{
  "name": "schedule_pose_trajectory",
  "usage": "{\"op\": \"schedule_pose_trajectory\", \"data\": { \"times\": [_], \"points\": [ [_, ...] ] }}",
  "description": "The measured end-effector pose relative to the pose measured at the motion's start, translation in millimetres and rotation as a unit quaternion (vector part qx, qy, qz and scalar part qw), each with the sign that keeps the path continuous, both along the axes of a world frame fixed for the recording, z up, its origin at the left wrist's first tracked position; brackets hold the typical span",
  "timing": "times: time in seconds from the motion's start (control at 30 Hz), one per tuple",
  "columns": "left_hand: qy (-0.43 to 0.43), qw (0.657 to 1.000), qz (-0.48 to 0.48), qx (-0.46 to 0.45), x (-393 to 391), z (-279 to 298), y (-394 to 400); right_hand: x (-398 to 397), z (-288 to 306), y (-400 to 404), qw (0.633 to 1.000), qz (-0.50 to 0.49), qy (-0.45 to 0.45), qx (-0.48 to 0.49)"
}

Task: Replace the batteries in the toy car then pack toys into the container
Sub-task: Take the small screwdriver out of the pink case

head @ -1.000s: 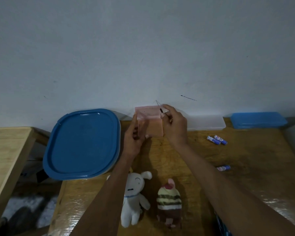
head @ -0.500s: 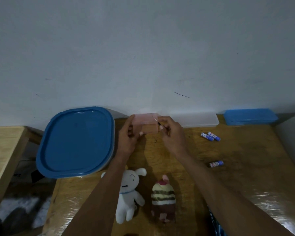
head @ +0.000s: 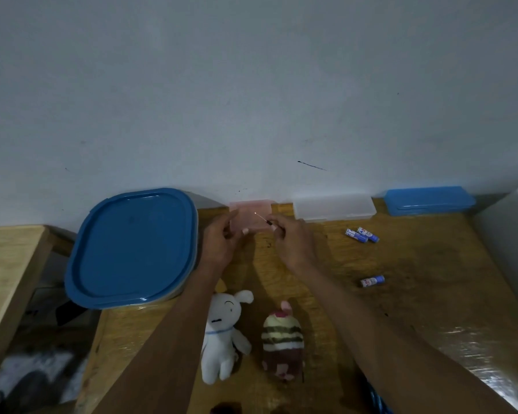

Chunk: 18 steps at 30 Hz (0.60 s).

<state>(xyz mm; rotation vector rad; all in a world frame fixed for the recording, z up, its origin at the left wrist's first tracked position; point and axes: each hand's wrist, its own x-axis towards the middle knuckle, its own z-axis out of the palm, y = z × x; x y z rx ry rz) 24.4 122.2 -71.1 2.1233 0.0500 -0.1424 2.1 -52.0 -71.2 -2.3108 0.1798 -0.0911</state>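
A small translucent pink box (head: 256, 215) rests on the wooden table by the wall. My left hand (head: 222, 243) grips its left side. My right hand (head: 293, 243) pinches a thin small screwdriver (head: 265, 219) whose tip points over the pink box. Two blue-and-white batteries (head: 362, 235) lie side by side to the right, and a third battery (head: 371, 281) lies nearer me. A white plush rabbit (head: 223, 333) and a striped plush cupcake (head: 281, 339) lie between my forearms. The large container with the blue lid (head: 132, 249) sits at the left. The toy car is not clearly in view.
A clear plastic box (head: 334, 208) and a blue box (head: 428, 201) stand against the wall at the back right. A grey-white object (head: 512, 234) fills the right edge. A second wooden surface (head: 6, 264) lies at the left, across a gap.
The pink box has come down from upright in my hands to low on the table by the wall. My right hand still pinches the screwdriver.
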Motion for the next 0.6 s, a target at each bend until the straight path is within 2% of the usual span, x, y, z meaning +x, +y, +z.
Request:
{"op": "schedule_pose_trajectory", "data": {
  "times": [0.07, 0.17, 0.33, 0.43, 0.6],
  "points": [
    [0.012, 1.000, -0.006, 0.023, 0.6, 6.5, -1.4, 0.8, 2.6, 1.7, 1.000, -0.008, 0.012, -0.005],
    [0.028, 0.997, -0.016, 0.065, -1.8, 23.1, -7.8, -0.6, 16.3, -1.5, 0.998, -0.043, 0.015, 0.040],
    [0.001, 0.985, 0.000, 0.171, -23.3, 53.3, -32.7, -22.1, 56.7, -23.2, 0.995, -0.072, 0.005, 0.070],
    [-0.026, 0.980, -0.049, 0.192, -47.0, 71.3, -61.0, -42.2, 75.5, -42.1, 0.992, -0.090, 0.001, 0.085],
    [-0.012, 0.972, -0.119, 0.202, -92.5, 86.6, -115.7, -84.0, 103.2, -78.1, 0.987, -0.123, 0.006, 0.104]
  ]
}}
